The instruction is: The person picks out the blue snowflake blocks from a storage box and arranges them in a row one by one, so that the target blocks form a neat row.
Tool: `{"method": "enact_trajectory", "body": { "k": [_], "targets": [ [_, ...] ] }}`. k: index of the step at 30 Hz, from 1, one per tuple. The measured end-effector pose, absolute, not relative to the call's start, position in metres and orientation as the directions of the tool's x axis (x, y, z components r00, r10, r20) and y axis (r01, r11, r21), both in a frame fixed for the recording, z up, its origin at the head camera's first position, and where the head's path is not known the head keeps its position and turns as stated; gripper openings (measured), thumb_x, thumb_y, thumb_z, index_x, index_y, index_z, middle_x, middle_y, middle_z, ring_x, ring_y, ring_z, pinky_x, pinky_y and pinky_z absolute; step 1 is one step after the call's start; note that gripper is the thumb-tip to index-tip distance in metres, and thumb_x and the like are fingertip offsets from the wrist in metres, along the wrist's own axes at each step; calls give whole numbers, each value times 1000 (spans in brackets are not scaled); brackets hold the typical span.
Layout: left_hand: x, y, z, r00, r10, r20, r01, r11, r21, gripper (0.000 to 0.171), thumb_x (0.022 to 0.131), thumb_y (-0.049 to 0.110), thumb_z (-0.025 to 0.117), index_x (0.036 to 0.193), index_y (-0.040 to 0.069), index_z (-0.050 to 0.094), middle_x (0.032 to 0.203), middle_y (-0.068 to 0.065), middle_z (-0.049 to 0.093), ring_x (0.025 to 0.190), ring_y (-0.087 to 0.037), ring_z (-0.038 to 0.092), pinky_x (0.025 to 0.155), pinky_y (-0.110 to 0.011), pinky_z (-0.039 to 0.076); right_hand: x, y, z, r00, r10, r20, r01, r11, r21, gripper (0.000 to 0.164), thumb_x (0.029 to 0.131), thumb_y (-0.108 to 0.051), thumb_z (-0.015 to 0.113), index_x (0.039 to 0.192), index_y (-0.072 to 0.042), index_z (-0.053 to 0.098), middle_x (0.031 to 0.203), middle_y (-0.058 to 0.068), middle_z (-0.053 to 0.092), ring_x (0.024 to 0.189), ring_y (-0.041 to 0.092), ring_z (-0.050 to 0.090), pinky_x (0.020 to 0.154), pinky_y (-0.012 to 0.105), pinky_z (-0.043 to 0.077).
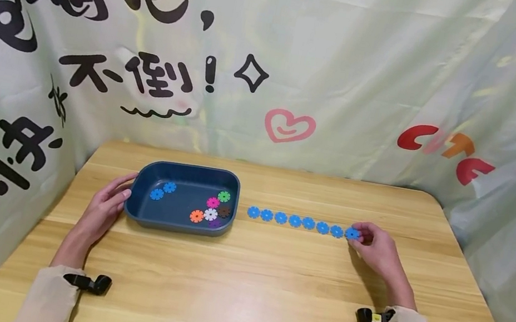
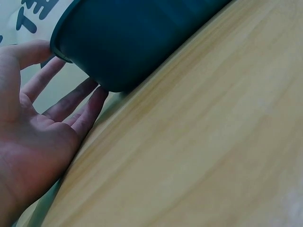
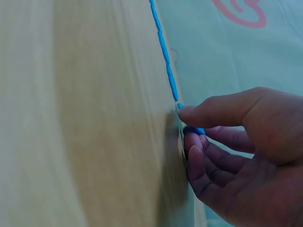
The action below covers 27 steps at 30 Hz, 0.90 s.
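Note:
A row of several blue notched plastic discs (image 1: 295, 221) lies across the table, running to the right. At its right end my right hand (image 1: 376, 249) pinches a blue disc (image 1: 352, 233) between thumb and fingers; in the right wrist view the fingers (image 3: 221, 163) partly cover it. A dark blue tray (image 1: 162, 219) stands left of the row. Straight fingers and the thumb of my left hand (image 1: 105, 204) touch its left side, the thumb at the rim in the left wrist view. Inside the tray lie two blue discs (image 1: 163, 191) at the left.
Several discs of other colours, among them an orange disc (image 1: 197, 216) and a green disc (image 1: 224, 196), lie at the tray's right side. Behind the wooden table (image 1: 237, 293) hangs a printed curtain (image 1: 352, 74). Black wrist cameras are strapped over both sleeves.

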<state>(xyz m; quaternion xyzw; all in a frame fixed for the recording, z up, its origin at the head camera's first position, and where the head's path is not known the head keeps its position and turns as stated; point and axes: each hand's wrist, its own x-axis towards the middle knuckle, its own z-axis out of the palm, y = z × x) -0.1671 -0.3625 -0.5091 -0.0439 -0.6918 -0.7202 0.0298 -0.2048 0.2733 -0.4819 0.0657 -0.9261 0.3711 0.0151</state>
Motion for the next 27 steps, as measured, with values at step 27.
{"method": "enact_trajectory", "body": {
  "k": [27],
  "targets": [
    [-165,-362,-512,-996,9,90,90,-18,996,51,109,19,52,158,11,40,150,-7,42,129,-14,47,93,-14,48,-201,275,-484,-990,-125,66,-138,735,-664,33,93,-4,73,124,8,67,99,16,62,85,23,57,66,27,46]
  ]
}}
